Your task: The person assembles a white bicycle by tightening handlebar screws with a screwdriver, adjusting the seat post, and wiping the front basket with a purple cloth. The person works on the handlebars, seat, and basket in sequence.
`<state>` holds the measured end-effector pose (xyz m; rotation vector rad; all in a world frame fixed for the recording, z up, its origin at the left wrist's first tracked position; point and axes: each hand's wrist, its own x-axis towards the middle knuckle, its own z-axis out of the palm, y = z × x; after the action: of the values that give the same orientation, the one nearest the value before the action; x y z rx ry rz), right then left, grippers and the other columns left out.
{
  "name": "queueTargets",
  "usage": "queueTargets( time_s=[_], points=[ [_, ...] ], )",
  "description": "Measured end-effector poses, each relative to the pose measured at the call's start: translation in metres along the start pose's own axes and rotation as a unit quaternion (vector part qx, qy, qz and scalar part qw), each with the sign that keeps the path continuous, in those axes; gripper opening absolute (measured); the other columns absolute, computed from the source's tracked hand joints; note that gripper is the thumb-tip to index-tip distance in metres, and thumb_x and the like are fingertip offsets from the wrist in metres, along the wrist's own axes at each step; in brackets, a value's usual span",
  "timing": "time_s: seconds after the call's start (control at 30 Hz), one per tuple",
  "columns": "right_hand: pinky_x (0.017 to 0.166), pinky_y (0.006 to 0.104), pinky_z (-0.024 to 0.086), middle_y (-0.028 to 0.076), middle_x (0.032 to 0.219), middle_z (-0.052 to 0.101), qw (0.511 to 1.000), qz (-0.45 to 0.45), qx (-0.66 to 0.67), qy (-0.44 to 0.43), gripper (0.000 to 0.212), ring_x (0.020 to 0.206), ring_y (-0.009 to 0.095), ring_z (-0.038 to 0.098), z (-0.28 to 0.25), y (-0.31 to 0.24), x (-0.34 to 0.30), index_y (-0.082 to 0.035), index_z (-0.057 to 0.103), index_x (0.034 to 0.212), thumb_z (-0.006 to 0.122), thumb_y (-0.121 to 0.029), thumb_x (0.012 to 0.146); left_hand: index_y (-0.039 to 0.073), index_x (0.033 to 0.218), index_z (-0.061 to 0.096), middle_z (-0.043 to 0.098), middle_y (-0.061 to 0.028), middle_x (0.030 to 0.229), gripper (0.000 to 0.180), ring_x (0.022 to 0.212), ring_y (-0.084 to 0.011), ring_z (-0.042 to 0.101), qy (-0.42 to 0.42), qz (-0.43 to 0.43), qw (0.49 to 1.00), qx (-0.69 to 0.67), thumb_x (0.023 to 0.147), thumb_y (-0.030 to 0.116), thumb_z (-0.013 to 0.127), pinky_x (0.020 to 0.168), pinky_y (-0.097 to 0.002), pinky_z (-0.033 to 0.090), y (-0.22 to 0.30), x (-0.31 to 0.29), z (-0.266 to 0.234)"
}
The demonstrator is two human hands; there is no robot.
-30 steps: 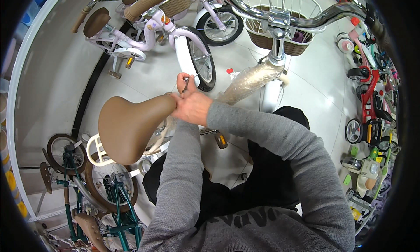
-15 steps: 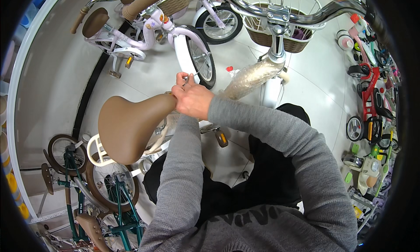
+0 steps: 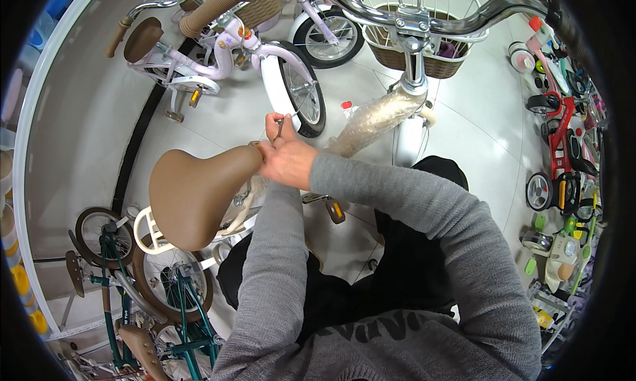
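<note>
My right hand (image 3: pixel 291 164) lies across my left wrist, its fingers curled down beside the nose of a brown bicycle saddle (image 3: pixel 199 189). What those fingers grip is hidden. Just beyond it, part of my left hand (image 3: pixel 289 131) shows, mostly covered by the right. Its fingers pinch a small metal tool (image 3: pixel 279 125), whose exact kind I cannot make out. Both hands are over the cream bicycle frame, between the saddle and the head tube wrapped in clear plastic (image 3: pixel 377 119). Chrome handlebars (image 3: pixel 477 25) and a brown-and-white basket (image 3: pixel 437 66) stand ahead.
A lilac children's bicycle (image 3: pixel 222 63) stands close on the far left, its front wheel (image 3: pixel 305 93) just past my hands. Dark green bicycles (image 3: pixel 189 354) crowd the near left. Along the right stand several ride-on toys, including a red tricycle (image 3: pixel 562 136). A pedal (image 3: pixel 335 211) juts out beside my leg.
My hands have shifted slightly, and the right hand is turned a little, so more of the metal tool shows upright between the fingers. The view has moved slightly.
</note>
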<state>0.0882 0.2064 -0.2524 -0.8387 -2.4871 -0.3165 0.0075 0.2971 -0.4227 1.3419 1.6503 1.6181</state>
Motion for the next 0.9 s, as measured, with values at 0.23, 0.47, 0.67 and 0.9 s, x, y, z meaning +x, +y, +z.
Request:
queueTargets(
  time_s=[0.23,0.47,0.67,0.9],
  points=[
    [0.06,0.0368,0.052,0.018,0.078,0.054,0.998,-0.021,0.04,-0.045,0.019,0.068,0.028,0.061,-0.011,-0.006,-0.002,0.001,0.057,0.087,0.056,-0.009,0.071,0.01,0.089,0.047,0.047,0.0016,0.07,0.024,0.066,-0.0105,0.043,-0.042,-0.046,0.998,-0.008,0.081,0.015,0.069,0.062,-0.0279,0.038,0.036,-0.012,-0.008],
    [0.054,0.0349,0.051,0.018,0.076,0.054,0.999,-0.022,0.035,-0.034,0.019,0.066,0.028,0.061,-0.013,-0.006,-0.006,0.003,0.056,0.086,0.057,-0.007,0.069,0.01,0.091,0.044,0.046,0.0017,0.071,0.035,0.064,-0.0108,0.041,-0.032,-0.031,0.999,-0.032,0.075,0.01,0.075,0.06,-0.0276,0.037,0.005,-0.012,0.001],
    [0.06,0.0366,0.051,0.017,0.078,0.056,0.998,-0.018,0.06,-0.028,0.018,0.068,0.028,0.062,-0.002,0.0,-0.007,0.002,0.057,0.087,0.057,-0.008,0.071,0.014,0.096,0.046,0.047,0.0008,0.076,0.036,0.072,-0.0134,0.043,-0.058,-0.04,0.997,0.02,0.075,0.014,0.076,0.065,-0.0272,0.037,0.012,-0.014,-0.004],
    [0.061,0.0372,0.052,0.017,0.081,0.056,0.998,-0.018,0.056,-0.029,0.022,0.069,0.03,0.063,0.001,0.0,-0.009,0.002,0.056,0.094,0.056,-0.007,0.073,0.015,0.101,0.051,0.051,-0.0025,0.088,0.021,0.086,-0.0168,0.047,-0.028,-0.074,0.987,-0.14,0.085,0.014,0.064,0.074,-0.0246,0.038,0.007,-0.021,-0.005]
  ],
)
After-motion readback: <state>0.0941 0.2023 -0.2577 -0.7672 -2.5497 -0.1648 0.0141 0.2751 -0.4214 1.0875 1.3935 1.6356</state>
